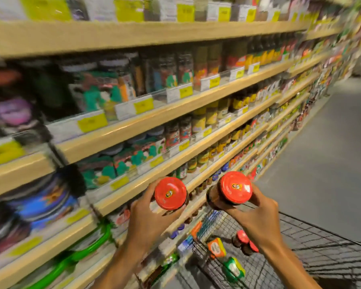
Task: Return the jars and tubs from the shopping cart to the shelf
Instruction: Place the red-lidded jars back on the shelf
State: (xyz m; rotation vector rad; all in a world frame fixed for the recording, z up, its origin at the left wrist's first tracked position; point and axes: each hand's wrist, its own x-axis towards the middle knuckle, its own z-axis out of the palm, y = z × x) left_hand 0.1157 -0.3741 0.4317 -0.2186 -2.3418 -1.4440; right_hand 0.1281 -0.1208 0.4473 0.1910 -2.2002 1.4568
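I hold two dark jars with red lids above the cart. My left hand grips the left jar by its body. My right hand grips the right jar the same way. Both jars are tilted with their lids toward me, close to the wooden shelf on the left. Below, in the wire shopping cart, lie two more red-lidded jars, an orange tub and a green tub.
Long wooden shelves full of jars, bottles and yellow price tags run along the left, blurred by motion. Grey aisle floor stretches to the right. A green cart handle shows at the lower left.
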